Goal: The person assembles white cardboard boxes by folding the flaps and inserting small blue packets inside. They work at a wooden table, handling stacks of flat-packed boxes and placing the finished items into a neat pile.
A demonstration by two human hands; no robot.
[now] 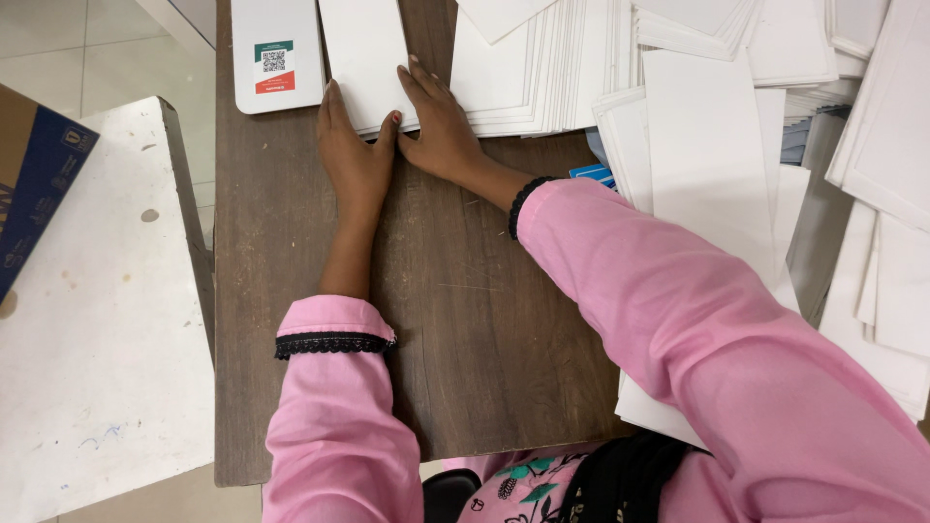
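Both of my hands lie flat and unclenched on one white card (363, 58), grasping nothing. My left hand (354, 155) rests palm-down along the card's left lower edge, fingers straight and together, thumb stretched right onto the card's bottom edge. My right hand (441, 121) presses beside it, fingers extended up the card's right side, thumb pointing left so the two thumbs nearly touch at the card's lower border.

That card is a plain, tall white rectangle with a crisp edge, lying flat on the brown wooden table (465, 329) near its far edge. Its top runs out of view. Just left of it sits a white panel (276, 53) with rounded corners and a small green-and-red label bearing a square code. Just right of it a fanned stack of white sheets (538, 73) spreads across the table, with more loose white sheets (707, 174) piled further right. Pink sleeves with black lace cuffs (334, 344) cover my forearms.
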